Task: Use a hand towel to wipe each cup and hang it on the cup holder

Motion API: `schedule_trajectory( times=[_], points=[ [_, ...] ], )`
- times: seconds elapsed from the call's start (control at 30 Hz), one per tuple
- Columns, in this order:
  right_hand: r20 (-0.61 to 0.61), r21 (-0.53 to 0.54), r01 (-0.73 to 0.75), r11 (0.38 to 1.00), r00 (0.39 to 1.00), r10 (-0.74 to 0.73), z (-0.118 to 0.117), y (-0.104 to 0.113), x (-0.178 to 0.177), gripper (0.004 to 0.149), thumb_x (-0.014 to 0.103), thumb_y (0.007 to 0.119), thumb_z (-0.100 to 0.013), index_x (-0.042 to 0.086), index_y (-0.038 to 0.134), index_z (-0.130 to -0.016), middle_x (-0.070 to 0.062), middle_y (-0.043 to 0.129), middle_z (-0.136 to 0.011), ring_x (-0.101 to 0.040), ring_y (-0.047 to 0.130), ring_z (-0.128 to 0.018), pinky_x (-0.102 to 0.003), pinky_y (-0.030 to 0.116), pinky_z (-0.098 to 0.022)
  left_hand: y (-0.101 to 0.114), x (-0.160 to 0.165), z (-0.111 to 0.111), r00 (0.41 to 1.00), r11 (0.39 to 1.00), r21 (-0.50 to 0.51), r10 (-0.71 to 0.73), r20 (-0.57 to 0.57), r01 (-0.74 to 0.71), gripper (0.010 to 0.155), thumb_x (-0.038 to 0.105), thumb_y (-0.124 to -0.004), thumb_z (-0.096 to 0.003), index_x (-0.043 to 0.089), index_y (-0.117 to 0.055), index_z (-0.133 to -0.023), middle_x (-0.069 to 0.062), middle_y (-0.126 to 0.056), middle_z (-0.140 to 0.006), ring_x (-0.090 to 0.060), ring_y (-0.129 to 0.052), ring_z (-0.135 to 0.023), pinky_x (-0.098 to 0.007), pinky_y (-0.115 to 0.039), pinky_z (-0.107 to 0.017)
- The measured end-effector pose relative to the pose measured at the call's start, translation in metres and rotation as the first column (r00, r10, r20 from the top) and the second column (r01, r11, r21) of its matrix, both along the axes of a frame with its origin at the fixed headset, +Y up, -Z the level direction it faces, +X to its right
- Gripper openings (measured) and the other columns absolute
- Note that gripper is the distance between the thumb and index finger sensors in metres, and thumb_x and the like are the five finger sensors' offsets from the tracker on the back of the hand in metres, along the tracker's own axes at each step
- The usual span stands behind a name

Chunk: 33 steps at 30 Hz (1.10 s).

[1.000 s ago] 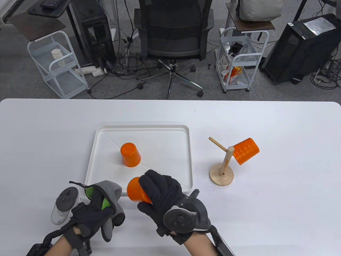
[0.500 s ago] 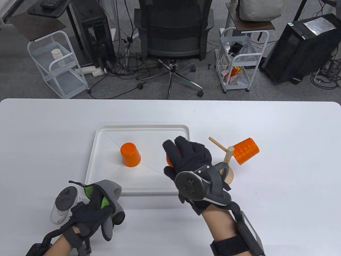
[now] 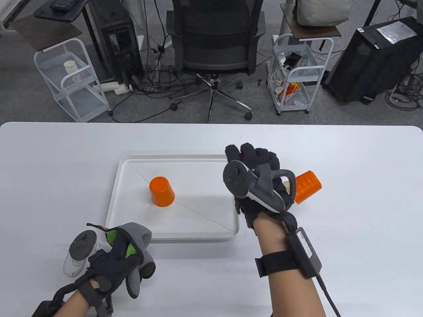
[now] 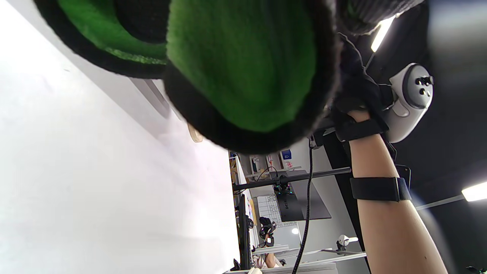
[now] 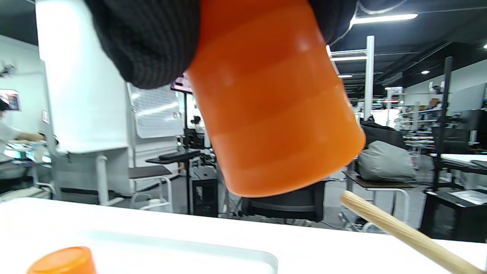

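My right hand [image 3: 252,158] hovers over the wooden cup holder and hides nearly all of it in the table view. It grips an orange cup [image 5: 274,106], mouth tilted downward, just above and left of a wooden peg [image 5: 403,232]. A second orange cup [image 3: 307,186] hangs on the holder's right peg. A third orange cup [image 3: 162,191] stands upside down in the white tray [image 3: 178,158]. My left hand [image 3: 115,261] rests near the table's front left and holds the grey and green hand towel [image 3: 135,236], which fills the left wrist view [image 4: 243,64].
The tray's near rim [image 5: 182,247] and the upturned cup [image 5: 62,260] lie low in the right wrist view. Beyond the table's far edge stand an office chair [image 3: 214,39], two white carts [image 3: 74,79] and computer towers.
My right hand has carried the orange cup from the tray's front edge up and to the right, over the cup holder. The left hand with the towel has stayed put.
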State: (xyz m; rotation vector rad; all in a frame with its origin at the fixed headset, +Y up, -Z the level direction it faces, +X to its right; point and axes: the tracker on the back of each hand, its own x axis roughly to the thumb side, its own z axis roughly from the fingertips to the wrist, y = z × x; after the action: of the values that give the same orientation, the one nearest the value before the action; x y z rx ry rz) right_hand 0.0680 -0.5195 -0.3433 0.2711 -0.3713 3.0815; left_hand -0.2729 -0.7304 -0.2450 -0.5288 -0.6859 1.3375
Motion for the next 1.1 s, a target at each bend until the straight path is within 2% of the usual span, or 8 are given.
schedule_trajectory(
  times=[0.53,0.8,1.1],
  points=[
    [0.176,-0.100,-0.074,0.992,0.980,0.091,-0.047,-0.021,-0.005,0.071,0.042,0.081,-0.044,0.024,0.054,-0.108,-0.018,0.054,-0.113,-0.050,0.044,-0.102,-0.070,0.032,-0.076,0.000,0.000,-0.001,1.000,1.000,-0.010,0.018,0.006,-0.018,0.083,0.066,-0.063,-0.0519,0.049,0.003,-0.098,-0.003,-0.005,-0.116,-0.021,-0.087,-0.080,-0.053,-0.069,-0.070],
    [0.243,-0.171,-0.111,0.979,0.958,0.151,-0.056,-0.033,0.001,0.071,0.042,0.080,-0.044,0.025,0.054,-0.108,-0.018,0.053,-0.114,-0.049,0.043,-0.102,-0.070,0.031,-0.076,-0.001,0.001,-0.001,1.000,1.000,-0.016,0.013,0.012,-0.013,0.083,0.066,-0.063,-0.0520,0.049,0.003,-0.098,-0.003,-0.005,-0.117,-0.021,-0.087,-0.080,-0.053,-0.069,-0.070],
    [0.263,-0.216,-0.148,0.965,0.943,0.204,-0.059,-0.046,0.007,0.071,0.042,0.081,-0.044,0.025,0.054,-0.108,-0.018,0.054,-0.113,-0.049,0.044,-0.101,-0.070,0.031,-0.076,-0.001,0.001,-0.001,1.000,1.000,-0.019,0.013,0.012,-0.012,0.083,0.067,-0.063,-0.0519,0.049,0.003,-0.098,-0.003,-0.005,-0.117,-0.021,-0.087,-0.080,-0.053,-0.069,-0.070]
  ],
)
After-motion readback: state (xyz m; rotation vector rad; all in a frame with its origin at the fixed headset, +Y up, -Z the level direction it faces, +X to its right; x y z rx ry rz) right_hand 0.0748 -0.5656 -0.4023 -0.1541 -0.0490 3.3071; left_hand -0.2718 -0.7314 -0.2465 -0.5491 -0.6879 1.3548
